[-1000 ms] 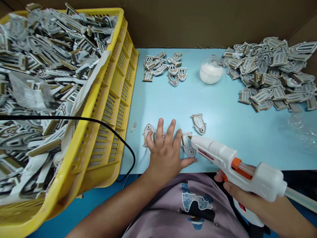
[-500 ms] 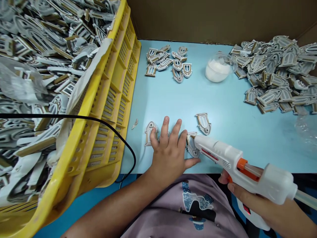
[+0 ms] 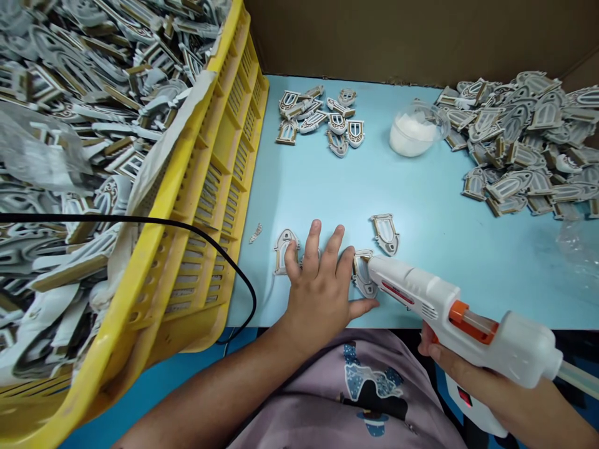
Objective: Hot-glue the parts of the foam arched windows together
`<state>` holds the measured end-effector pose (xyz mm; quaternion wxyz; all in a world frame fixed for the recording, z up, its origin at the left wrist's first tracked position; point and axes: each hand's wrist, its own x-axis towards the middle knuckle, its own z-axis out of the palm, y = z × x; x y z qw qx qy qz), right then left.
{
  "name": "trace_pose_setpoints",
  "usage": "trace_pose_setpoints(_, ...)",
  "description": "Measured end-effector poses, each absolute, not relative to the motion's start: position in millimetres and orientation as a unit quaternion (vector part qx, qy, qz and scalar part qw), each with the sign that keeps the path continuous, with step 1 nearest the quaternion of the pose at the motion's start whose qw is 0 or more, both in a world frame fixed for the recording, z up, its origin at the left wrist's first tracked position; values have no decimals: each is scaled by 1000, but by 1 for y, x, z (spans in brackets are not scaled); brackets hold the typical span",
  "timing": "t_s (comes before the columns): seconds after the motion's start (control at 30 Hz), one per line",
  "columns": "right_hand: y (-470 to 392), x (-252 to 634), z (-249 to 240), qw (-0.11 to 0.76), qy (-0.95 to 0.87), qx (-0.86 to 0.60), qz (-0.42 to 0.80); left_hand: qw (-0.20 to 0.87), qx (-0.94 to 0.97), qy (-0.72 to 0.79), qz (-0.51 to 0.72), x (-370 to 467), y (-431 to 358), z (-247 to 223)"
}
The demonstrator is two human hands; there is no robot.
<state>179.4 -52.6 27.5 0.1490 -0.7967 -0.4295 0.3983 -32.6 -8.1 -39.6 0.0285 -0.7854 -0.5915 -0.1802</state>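
Observation:
My right hand (image 3: 486, 368) grips a white and orange hot glue gun (image 3: 421, 293), a glue stick poking out of its back. The gun's nozzle meets a small arched window-shaped piece (image 3: 363, 277) lying on the light blue table. My left hand (image 3: 316, 287) rests flat with fingers spread, its index finger and thumb beside that piece. Under the left fingers another piece is mostly hidden. An arched piece (image 3: 284, 252) lies left of this hand, and one more arched piece (image 3: 386, 234) lies just beyond the nozzle.
A yellow crate (image 3: 196, 187) heaped with similar parts stands at the left, a black cable (image 3: 201, 232) crossing it. At the back are a small group of pieces (image 3: 322, 118) and a clear cup (image 3: 412, 131) of white material. A larger pile (image 3: 528, 137) lies at the right.
Hardly anything differs. Both hands and the glue gun hold nearly the same place; the view has shifted very slightly.

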Motion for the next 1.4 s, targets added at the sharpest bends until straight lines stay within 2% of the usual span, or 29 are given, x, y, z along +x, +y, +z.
trace_pose_setpoints(0.3,-53,187,24,167,-406,-785,437,25,-785,-591,-186,-33,-9,-41)
trace_pose_setpoints(0.77,-64,193,18,164,-484,-771,380,16,-788,-591,-174,-33,-9,-39)
trace_pose_setpoints(1.03,-56,193,16,139,-623,-696,329,18,-790,-586,-178,-33,-8,-39)
trace_pose_setpoints(1.17,-50,191,8,121,-728,-607,296,12,-790,-588,-175,-33,-8,-39)
trace_pose_setpoints(1.27,-50,192,9,173,-735,-600,265,12,-788,-591,-170,-32,-9,-39)
trace_pose_setpoints(1.4,-58,213,10,267,-633,-679,257,17,-789,-593,-161,-32,-11,-37)
